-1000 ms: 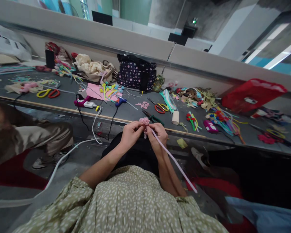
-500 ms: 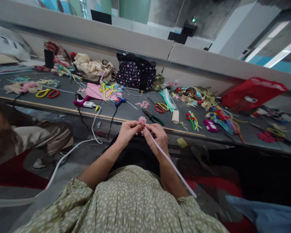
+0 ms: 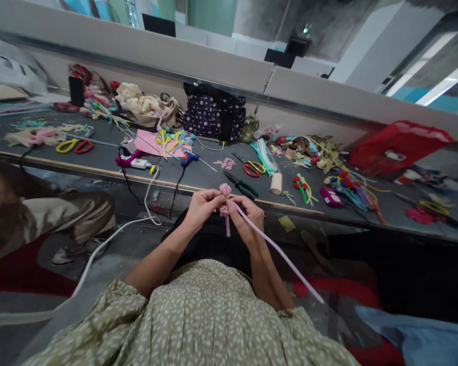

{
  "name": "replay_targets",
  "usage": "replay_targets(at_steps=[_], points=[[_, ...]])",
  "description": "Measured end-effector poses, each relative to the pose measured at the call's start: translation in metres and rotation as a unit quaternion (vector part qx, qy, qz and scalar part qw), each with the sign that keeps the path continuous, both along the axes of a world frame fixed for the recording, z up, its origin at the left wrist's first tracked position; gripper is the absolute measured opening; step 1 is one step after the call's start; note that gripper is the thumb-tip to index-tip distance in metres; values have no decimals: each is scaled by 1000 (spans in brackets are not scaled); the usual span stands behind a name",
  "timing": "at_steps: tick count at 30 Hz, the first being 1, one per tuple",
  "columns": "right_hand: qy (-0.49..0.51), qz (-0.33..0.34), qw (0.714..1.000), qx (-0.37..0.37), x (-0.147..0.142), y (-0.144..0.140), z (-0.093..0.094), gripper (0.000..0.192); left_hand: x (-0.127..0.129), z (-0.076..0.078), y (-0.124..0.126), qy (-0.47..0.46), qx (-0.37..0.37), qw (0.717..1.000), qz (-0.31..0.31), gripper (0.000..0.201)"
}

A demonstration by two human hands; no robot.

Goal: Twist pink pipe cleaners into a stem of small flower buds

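Between my two hands, just in front of the table edge, is a pink pipe-cleaner flower (image 3: 225, 190) with curled petals. My left hand (image 3: 203, 207) pinches it from the left with thumb and fingertips. A long pale-pink pipe cleaner (image 3: 277, 246) runs from the flower through the fingers of my right hand (image 3: 248, 216), which are closed on it, and trails down to the right. Below the fingertips hang another pink curl and a short straight end. Beyond my hands, pliers with dark green handles (image 3: 245, 188) lie on the table.
On the dark table (image 3: 209, 175) are red-and-yellow scissors (image 3: 254, 169), a blue glue gun (image 3: 191, 159), a beige cylinder (image 3: 276, 183), pink scraps (image 3: 225, 163) and pipe-cleaner bundles (image 3: 265, 156). A dotted bag (image 3: 213, 113) stands behind. A white cable (image 3: 110, 229) hangs at left, near a seated person's leg (image 3: 68, 221).
The long pipe cleaner's free end has swung outward to the right. A pink curl and short hanging end now show below my fingers. Both hands stay nearly in place.
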State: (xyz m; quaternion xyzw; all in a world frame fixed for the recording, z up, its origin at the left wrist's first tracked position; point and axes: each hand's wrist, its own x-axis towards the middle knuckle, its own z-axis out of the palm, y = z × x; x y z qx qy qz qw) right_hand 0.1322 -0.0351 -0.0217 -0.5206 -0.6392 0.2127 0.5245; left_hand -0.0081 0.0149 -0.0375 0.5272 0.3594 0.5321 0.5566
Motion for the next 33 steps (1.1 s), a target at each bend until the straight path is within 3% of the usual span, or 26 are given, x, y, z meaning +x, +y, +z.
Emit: replay_targets(at_steps=[6, 15, 20, 24, 29, 33], points=[[48, -21, 999, -2, 0, 6, -4, 18, 1, 3, -3, -6, 19, 1000, 3, 24], [215, 65, 973, -56, 7, 21, -12, 20, 5, -4, -5, -73, -2, 997, -8, 20], [257, 77, 961, -67, 5, 27, -16, 21, 7, -10, -5, -90, -5, 996, -7, 20], [237, 54, 969, -52, 4, 28, -17, 21, 5, -9, -2, -83, -15, 996, -31, 24], [123, -23, 992, -8, 5, 22, -17, 24, 2, -7, 1, -67, -32, 996, -48, 27], [71, -44, 996, 13, 2, 18, -14, 24, 2, -7, 2, -61, -49, 996, -49, 25]])
